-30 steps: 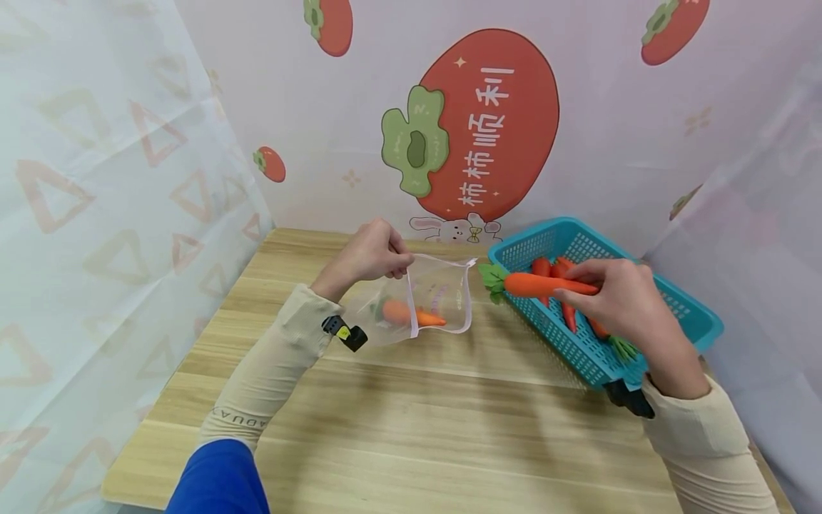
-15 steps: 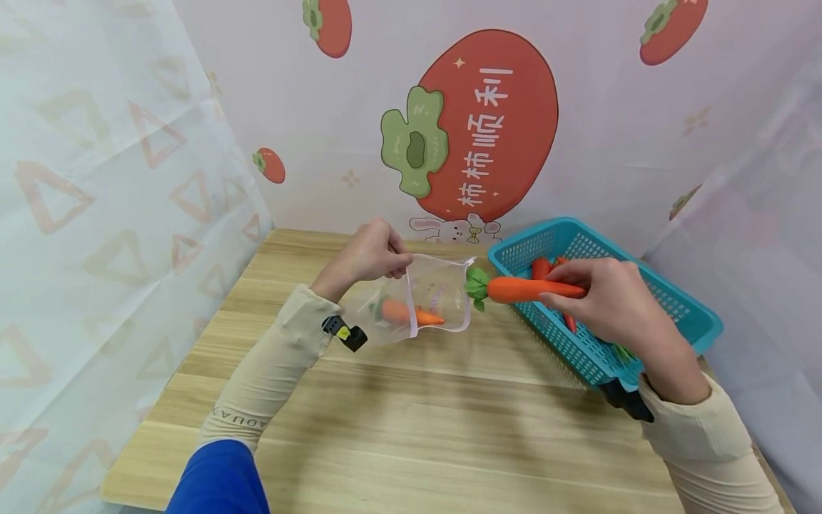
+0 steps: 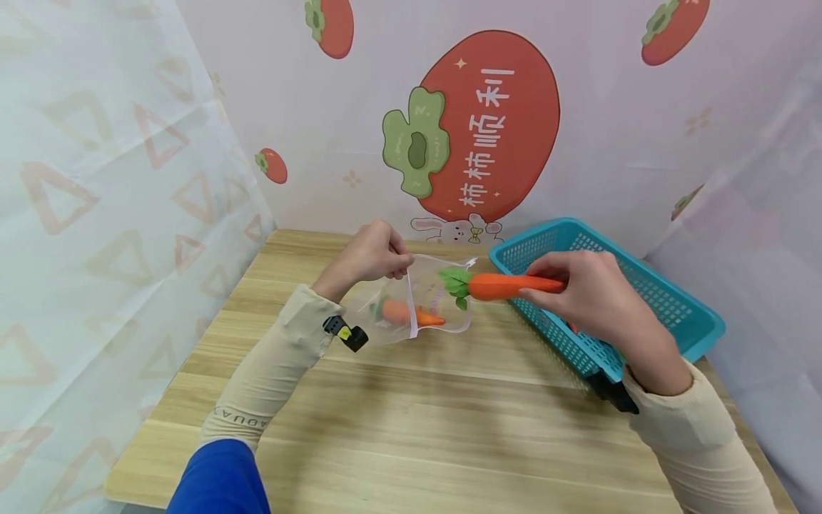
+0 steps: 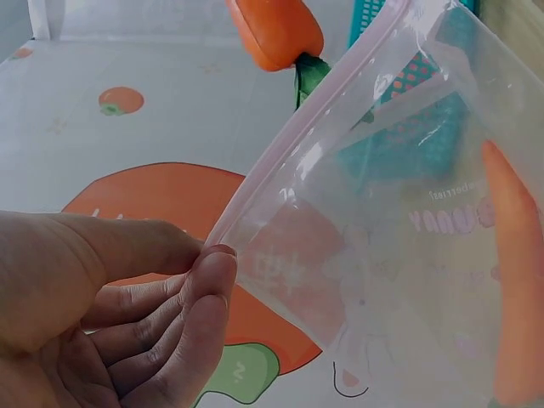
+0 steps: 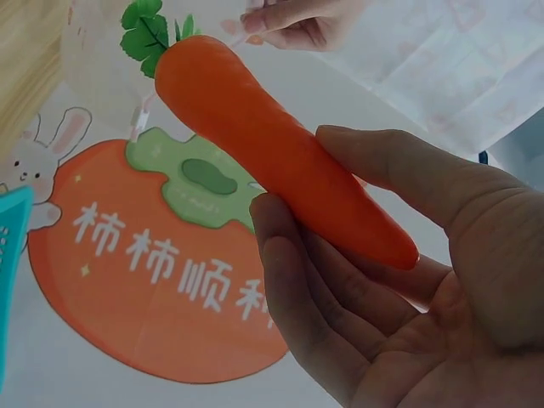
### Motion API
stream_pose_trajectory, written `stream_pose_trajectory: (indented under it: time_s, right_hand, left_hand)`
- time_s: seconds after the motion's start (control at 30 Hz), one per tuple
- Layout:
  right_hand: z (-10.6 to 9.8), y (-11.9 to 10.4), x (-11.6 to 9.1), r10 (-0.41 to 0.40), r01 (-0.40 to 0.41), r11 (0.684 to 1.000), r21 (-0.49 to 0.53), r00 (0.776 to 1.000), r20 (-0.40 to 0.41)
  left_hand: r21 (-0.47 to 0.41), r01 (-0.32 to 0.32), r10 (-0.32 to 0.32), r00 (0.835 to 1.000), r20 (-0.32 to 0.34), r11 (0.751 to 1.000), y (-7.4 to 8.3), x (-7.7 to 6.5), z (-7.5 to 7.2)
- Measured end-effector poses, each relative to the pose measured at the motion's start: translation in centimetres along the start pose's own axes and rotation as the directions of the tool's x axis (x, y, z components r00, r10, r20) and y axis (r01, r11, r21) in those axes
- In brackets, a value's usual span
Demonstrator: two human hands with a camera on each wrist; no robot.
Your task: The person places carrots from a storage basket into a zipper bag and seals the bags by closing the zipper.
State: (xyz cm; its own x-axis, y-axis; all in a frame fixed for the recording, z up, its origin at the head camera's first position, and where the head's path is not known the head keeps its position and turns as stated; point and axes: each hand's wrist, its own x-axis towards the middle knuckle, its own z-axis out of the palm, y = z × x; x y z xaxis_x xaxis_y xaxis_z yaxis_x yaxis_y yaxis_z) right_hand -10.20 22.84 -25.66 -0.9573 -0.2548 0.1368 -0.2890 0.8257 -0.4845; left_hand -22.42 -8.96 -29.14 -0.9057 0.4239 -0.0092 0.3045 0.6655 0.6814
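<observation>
My left hand (image 3: 375, 251) pinches the pink-edged rim of a clear zip bag (image 3: 420, 275) between thumb and fingertips. Inside the bag lies one orange carrot (image 4: 516, 280), its narrow tip toward the mouth. Another carrot (image 5: 255, 127) with green leaves is held by its tapered end in my right hand (image 3: 587, 293), thumb on one side and fingers on the other. In the head view its leaves (image 3: 456, 280) overlap the bag's open mouth. The zip slider (image 3: 472, 263) sits at the mouth's far corner.
A teal plastic basket (image 3: 690, 314) stands at the right of the wooden table (image 3: 411, 442), partly behind my right hand, with more carrots mostly hidden in it. A printed sheet with a big persimmon (image 3: 514, 135) hangs behind the table.
My right hand has carried its carrot leftward from over the basket, leaves first, to the bag's mouth. My left hand and the bag have stayed nearly still.
</observation>
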Motion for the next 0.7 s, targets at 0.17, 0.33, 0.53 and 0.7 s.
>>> stream_pose_trajectory:
  time_s: [0.17, 0.33, 0.53, 0.7]
  right_hand:
    - [0.3, -0.9, 0.7, -0.037, 0.037, 0.999, -0.034, 0.999, -0.018]
    - [0.7, -1.6, 1.2, -0.069, 0.068, 0.997, -0.024, 0.997, -0.021]
    - [1.4, -2.1, 1.8, -0.067, 0.067, 0.998, -0.022, 0.998, -0.009]
    - [2.0, -2.2, 2.4, -0.074, 0.074, 0.997, -0.009, 0.997, -0.001]
  left_hand:
    - [0.011, -0.009, 0.009, 1.000, -0.004, 1.000, 0.0, 0.0, 0.0]
    - [0.008, -0.005, 0.005, 1.000, 0.000, 1.000, 0.0, 0.1, 0.1]
    - [-0.002, -0.001, 0.001, 1.000, 0.011, 1.000, 0.1, 0.0, 0.0]
    - [-0.007, 0.008, -0.008, 1.000, 0.014, 1.000, 0.1, 0.0, -0.2]
